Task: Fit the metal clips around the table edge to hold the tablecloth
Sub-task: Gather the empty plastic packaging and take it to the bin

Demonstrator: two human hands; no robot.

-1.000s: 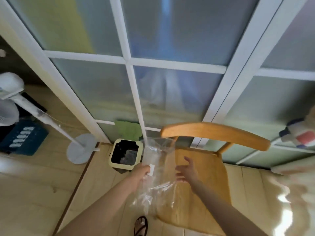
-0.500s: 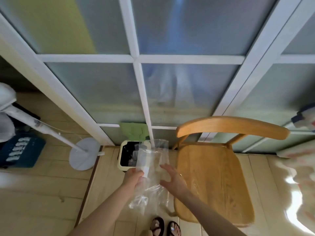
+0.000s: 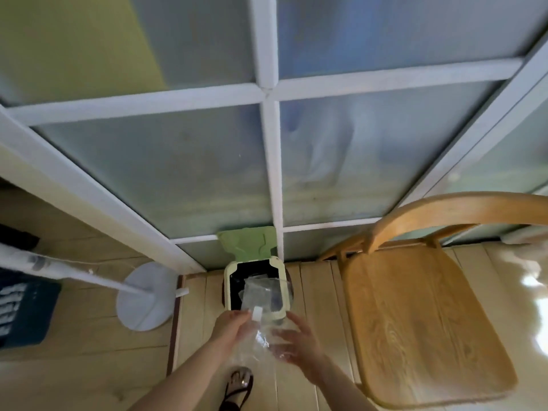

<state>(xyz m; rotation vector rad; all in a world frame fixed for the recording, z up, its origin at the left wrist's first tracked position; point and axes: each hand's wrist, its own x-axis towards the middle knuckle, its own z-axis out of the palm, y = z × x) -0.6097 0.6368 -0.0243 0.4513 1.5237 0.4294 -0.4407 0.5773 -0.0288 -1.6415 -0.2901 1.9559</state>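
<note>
— Frosted doors (image 3: 207, 161) backed an open bin (image 3: 227, 287); where were the clips?
— Out of view; left hand (image 3: 232, 323) pinched a clear bag (image 3: 258, 295) above the bin, right hand (image 3: 299, 344) spread against it. Flimsy, slippery film, I judged: grip its top edge.

I get soft, cool daylight through the frosted glass door (image 3: 192, 161) well above the fingers (image 3: 298, 323), so the scene is evenly and fairly brightly lit. Far right of the fingers, past the wooden chair (image 3: 415, 315), the picture burns out to white glare and loses all detail. The clear plastic bag (image 3: 258, 336) at the fingers catches small highlights and looks smeared. Shadows are faint and soft-edged. The wide lens bows the door's white bars towards the edges, and the fan pole (image 3: 59, 271) far left of the fingers is blurred.
</note>
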